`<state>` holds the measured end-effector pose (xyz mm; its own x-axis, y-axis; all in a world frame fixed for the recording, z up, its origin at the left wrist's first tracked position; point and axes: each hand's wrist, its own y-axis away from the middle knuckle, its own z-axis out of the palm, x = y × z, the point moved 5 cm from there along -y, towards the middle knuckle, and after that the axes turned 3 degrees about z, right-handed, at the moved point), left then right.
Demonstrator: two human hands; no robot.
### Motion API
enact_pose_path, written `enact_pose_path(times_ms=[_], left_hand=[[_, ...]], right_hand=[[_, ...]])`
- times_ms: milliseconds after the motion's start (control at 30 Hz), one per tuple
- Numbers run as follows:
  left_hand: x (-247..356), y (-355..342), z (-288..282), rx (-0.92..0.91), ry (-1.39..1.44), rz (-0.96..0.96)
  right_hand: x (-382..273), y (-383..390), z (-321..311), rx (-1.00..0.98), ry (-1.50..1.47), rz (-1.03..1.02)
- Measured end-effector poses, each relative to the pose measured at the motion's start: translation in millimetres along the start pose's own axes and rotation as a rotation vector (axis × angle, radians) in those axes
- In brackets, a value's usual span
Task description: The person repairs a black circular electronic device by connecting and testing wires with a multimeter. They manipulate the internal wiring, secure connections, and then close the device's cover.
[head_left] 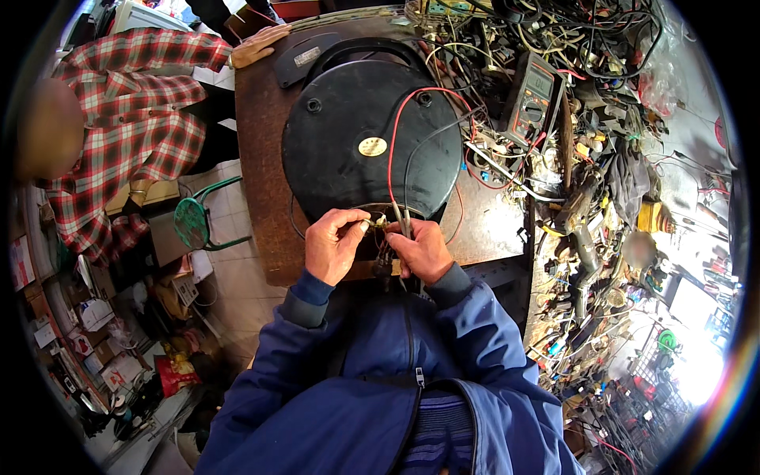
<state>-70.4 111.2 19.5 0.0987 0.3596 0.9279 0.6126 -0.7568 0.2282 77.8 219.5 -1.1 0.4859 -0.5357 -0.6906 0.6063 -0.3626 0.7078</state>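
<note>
A large black round appliance (348,162) lies on the wooden table in front of me, with two small round feet and an oval label on its upturned face. Close to its near edge, my left hand (332,247) pinches a small wired part (378,221) between thumb and fingertips. My right hand (426,252) grips the slim test probes (401,214) beside that part. A red lead (389,154) and a dark lead run from the probes across the appliance towards the multimeter (530,96) at the right. Whether the probe tips touch the part is too small to tell.
Tangled cables and loose parts (586,206) crowd the right side. A flat dark cover (307,57) lies at the table's far left corner. Someone in a red plaid shirt (142,103) stands at the left, one hand (259,46) on the table, near a green stool (192,223).
</note>
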Motion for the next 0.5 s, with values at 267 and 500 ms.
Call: enact_pose_path(times_ms=[267, 500], left_hand=[[16.3, -9.1, 5.3, -0.035, -0.138, 0.078], [51.3, -12.9, 17.1, -0.19, -0.264, 0.213]], right_hand=[[11.2, -5.7, -2.3, -0.049, -0.065, 0.008], [8.3, -3.7, -5.7, -0.055, -0.112, 0.013]])
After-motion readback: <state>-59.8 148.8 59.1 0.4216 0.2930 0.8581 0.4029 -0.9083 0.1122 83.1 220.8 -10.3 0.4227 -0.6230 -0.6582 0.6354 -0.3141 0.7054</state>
